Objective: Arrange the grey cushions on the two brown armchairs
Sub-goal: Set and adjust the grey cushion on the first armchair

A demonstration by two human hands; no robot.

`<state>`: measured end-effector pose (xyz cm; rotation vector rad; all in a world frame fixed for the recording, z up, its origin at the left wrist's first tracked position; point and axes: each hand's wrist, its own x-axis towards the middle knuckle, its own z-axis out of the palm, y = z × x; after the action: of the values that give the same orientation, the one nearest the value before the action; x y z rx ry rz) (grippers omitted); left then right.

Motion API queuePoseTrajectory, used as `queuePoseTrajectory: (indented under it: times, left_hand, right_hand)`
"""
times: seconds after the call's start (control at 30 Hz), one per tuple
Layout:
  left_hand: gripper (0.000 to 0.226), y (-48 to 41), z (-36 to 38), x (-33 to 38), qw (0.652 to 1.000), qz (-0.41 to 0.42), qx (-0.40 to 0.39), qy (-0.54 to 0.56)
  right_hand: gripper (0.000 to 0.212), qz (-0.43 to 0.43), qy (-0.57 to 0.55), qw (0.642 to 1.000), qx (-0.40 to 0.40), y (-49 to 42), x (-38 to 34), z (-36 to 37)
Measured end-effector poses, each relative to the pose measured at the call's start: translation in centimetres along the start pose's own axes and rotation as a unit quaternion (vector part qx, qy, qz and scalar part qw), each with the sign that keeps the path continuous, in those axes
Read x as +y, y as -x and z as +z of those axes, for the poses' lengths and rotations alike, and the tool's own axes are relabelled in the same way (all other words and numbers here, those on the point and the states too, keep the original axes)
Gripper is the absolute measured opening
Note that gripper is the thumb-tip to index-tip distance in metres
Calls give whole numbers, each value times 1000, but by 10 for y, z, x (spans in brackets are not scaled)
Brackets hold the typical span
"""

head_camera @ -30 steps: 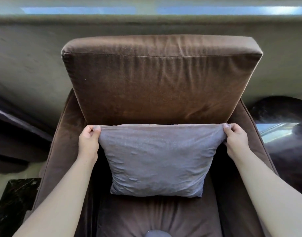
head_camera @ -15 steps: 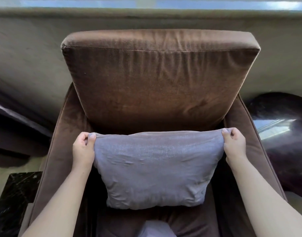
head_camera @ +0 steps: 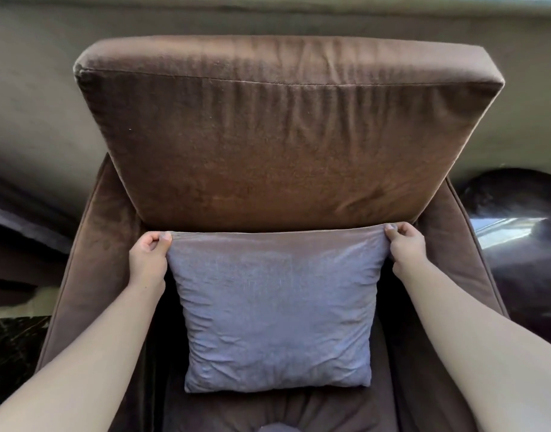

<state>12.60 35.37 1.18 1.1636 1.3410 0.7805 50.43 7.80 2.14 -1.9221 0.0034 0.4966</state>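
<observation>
A grey square cushion (head_camera: 277, 310) stands on the seat of a brown armchair (head_camera: 286, 145), its top edge at the base of the thick back cushion. My left hand (head_camera: 149, 257) pinches the cushion's upper left corner. My right hand (head_camera: 405, 247) pinches the upper right corner. The cushion hangs flat and stretched between both hands, its lower edge resting on the seat. Only one armchair is in view. A small grey shape (head_camera: 277, 428) shows at the bottom edge of the frame.
A dark glossy rounded object (head_camera: 523, 232) sits to the right of the armchair. A black marble-like surface (head_camera: 12, 347) lies at the lower left. A grey wall runs behind the chair, with dark furniture (head_camera: 21, 226) at the left.
The cushion dipped and bulged, then was pulled taut again with its top edge against the back cushion. Both hands kept hold of the top corners throughout.
</observation>
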Motion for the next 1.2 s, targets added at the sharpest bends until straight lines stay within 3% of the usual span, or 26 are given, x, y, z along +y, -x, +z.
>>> queuePoseTrajectory:
  times: [0.17,0.43,0.57,0.7,0.87,1.03,1.13,1.2]
  left_hand:
    - [21,-6,12,20,999,-4,-6,54]
    - [27,2,8,31,992,36,-24,122]
    - [26,-4,10,41,992,42,-31,114]
    - [22,-14,22,49,994,9,-12,104]
    - [13,-27,16,52,998,-34,-23,52]
    - [22,-21,16,59,999,5,20,-25]
    - [25,-13,13,61,1000,-6,16,-27]
    - [22,-7,9,60,1000,-11,4,-16]
  right_hand:
    - [29,14,-62,998,10,-10,-9,-1]
    - [28,-29,-186,981,-38,5,-30,-16]
    - [27,-20,-169,984,-53,-1,-45,-19]
    - [31,4,-185,982,-19,-6,-47,-2]
    - [30,13,-145,989,3,-16,-44,2]
    - [27,13,-40,999,24,-12,-51,-4]
    - [12,-23,80,995,61,3,-60,-10]
    - [19,-83,164,978,96,19,-70,-13]
